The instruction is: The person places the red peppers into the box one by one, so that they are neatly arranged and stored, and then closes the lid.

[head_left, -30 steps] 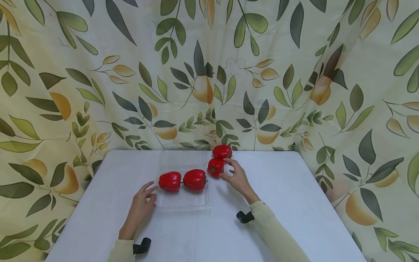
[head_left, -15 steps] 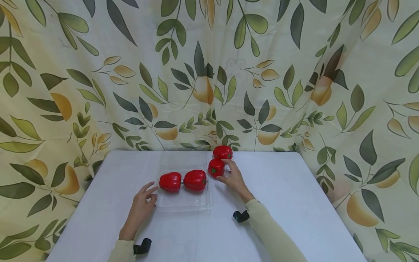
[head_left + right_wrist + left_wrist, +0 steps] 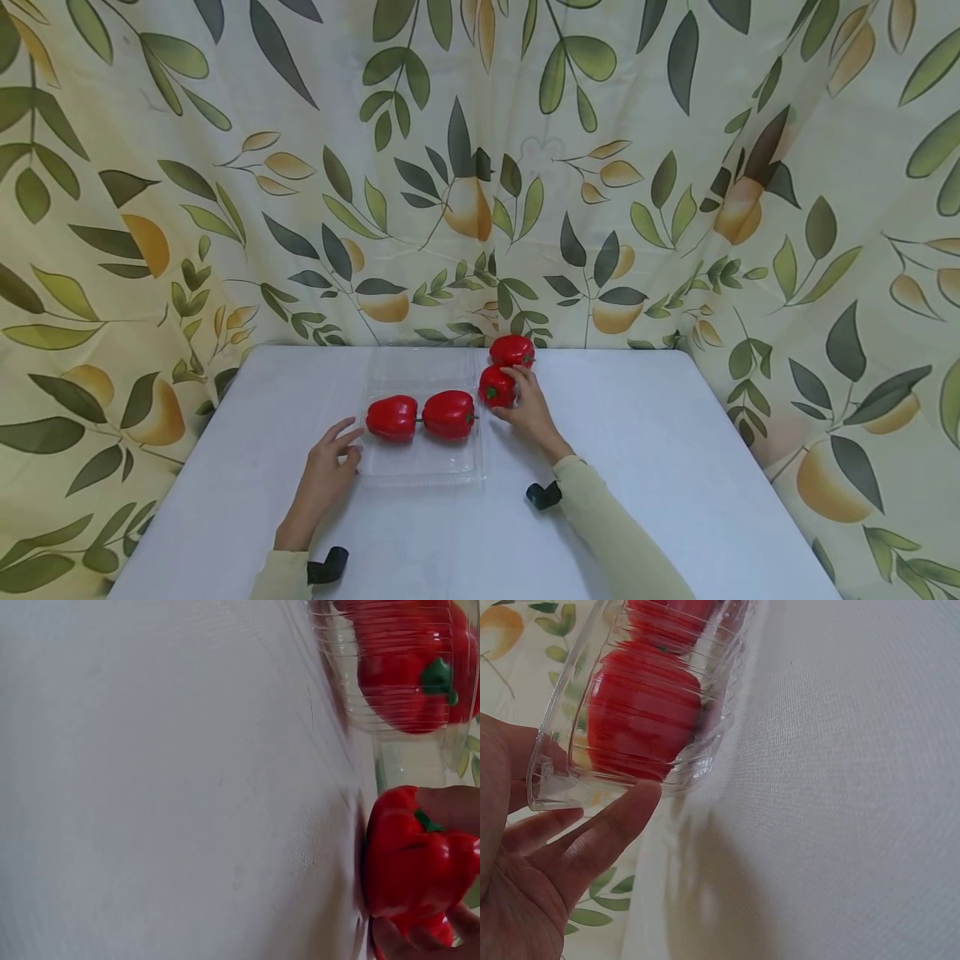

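Observation:
Two red bell peppers, a left one (image 3: pixel 392 418) and a right one (image 3: pixel 448 415), lie on their sides in a clear plastic clamshell container (image 3: pixel 420 462). My left hand (image 3: pixel 326 471) holds the container's left edge, its fingers at the rim and a fingertip against the ribbed wall (image 3: pixel 682 765). To the right of the container, my right hand (image 3: pixel 534 417) grips a third bell pepper (image 3: pixel 495 387) between thumb and fingers. That pepper's green stem (image 3: pixel 427 821) shows beside the thumb (image 3: pixel 454 806). Another bell pepper (image 3: pixel 512 350) lies just behind it.
The container's raised lid (image 3: pixel 420 367) leans back toward the far edge of the white table (image 3: pixel 637 433). A leaf-patterned curtain (image 3: pixel 480 167) hangs behind and at both sides. Black wrist cameras, a left one (image 3: pixel 327 567) and a right one (image 3: pixel 543 496), sit by the sleeves.
My right hand has moved a little left and closed its fingers and thumb round the nearer loose pepper. My left hand and the peppers have stayed in place.

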Demonstrator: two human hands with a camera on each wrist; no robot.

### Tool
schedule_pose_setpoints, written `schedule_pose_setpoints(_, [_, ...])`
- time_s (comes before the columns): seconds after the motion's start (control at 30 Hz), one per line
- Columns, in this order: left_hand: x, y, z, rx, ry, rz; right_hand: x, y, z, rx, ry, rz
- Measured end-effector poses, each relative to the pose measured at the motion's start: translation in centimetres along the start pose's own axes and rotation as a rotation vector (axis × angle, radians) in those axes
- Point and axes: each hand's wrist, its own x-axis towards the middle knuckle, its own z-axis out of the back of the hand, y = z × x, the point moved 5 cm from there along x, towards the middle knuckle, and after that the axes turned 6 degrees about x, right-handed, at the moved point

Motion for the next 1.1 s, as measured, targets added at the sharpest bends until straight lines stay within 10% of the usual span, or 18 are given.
schedule_pose_setpoints(1.1, [-0.12,-0.29,0.17,0.023,-0.024,-0.016,0.11,-0.42,0.89,-0.062,0.001,-0.015])
